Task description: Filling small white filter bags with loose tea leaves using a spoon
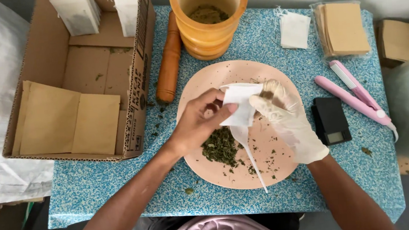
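Speckled blue tabletop (97,188) carries a pink plate (288,172) under both hands. Just below them lie crushed green herbs (221,147) and a white plastic spoon (253,160). Her bare left hand (198,123) pinches a small white filter bag (241,102); the gloved right hand (283,115) closes on its other edge with a pinch of herb. Best kept low over the plate, mouth wide. Beyond stands a wooden mortar (210,35).

Home herb-packing table: mortar (209,18), paper sachets (345,28), carton (83,76).

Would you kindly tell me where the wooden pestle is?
The pestle lies on the table's far left side, between the cardboard box and the mortar.
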